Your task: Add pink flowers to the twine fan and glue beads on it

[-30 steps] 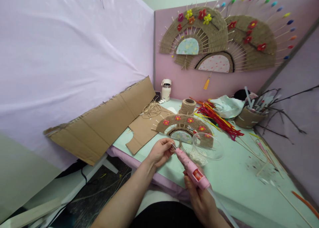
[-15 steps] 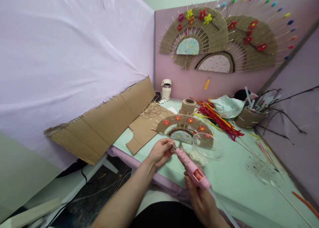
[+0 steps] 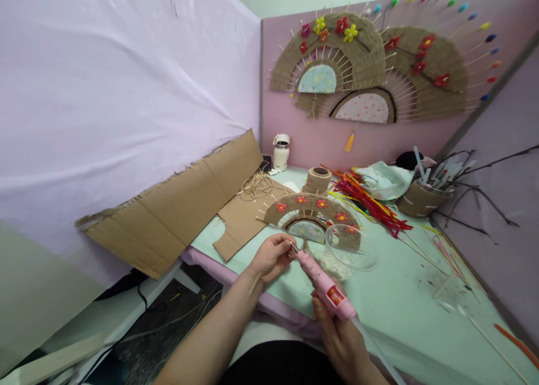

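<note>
My right hand (image 3: 337,329) is wrapped round a pink glue gun (image 3: 324,284), whose metal tip points up and to the left. At that tip, my left hand (image 3: 273,256) has its thumb and fingers pinched together; what they hold is too small to make out. Just beyond the hands lies a twine-wrapped fan (image 3: 309,205) with red flowers and a pale half-round centre. A clear plastic lid or bowl (image 3: 366,250) overlaps the fan's right end, beside small white pieces (image 3: 337,264).
Cardboard (image 3: 181,205) leans at the left. A twine spool (image 3: 319,180), a white bottle (image 3: 281,152) and red pipe cleaners (image 3: 370,200) lie farther back. Branches rise beside a pot (image 3: 423,198) at the right. Large fans (image 3: 366,54) hang on the pink wall.
</note>
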Demonstrator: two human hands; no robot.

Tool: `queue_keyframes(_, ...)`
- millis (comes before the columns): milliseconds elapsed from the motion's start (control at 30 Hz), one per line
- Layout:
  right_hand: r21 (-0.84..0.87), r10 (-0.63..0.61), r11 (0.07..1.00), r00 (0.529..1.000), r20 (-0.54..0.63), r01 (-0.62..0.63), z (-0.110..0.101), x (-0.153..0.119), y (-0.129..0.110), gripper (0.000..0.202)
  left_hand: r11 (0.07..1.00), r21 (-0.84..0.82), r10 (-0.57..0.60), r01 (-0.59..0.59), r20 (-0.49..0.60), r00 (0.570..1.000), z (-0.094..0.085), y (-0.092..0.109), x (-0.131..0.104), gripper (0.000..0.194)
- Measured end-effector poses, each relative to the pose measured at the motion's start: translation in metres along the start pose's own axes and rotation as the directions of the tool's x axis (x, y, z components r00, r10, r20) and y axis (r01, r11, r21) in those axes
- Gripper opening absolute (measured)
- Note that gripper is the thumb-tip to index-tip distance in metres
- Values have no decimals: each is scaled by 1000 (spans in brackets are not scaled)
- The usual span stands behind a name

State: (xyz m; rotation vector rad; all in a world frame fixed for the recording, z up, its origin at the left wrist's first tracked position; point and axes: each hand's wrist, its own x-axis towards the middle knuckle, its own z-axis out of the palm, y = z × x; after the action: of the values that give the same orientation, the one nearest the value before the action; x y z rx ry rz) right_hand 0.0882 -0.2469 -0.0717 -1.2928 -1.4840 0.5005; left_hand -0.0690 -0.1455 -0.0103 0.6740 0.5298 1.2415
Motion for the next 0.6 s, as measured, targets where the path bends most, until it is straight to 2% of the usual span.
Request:
queue_keyframes(200, 13, 21, 1000, 999, 26, -21, -3, 4, -7, 37, 1000, 1, 0, 0, -3, 1000, 0, 0, 0, 39)
queue_keyframes(333, 28, -20, 999, 998, 66, 18, -4, 7, -12, 38, 1000, 3, -3, 3, -4, 1000, 1, 0, 0, 39)
queue_keyframes(600, -4, 54, 999, 998, 24, -54, 0, 1, -7, 44, 1000, 8, 6, -6, -5, 1000, 0, 0, 0, 38)
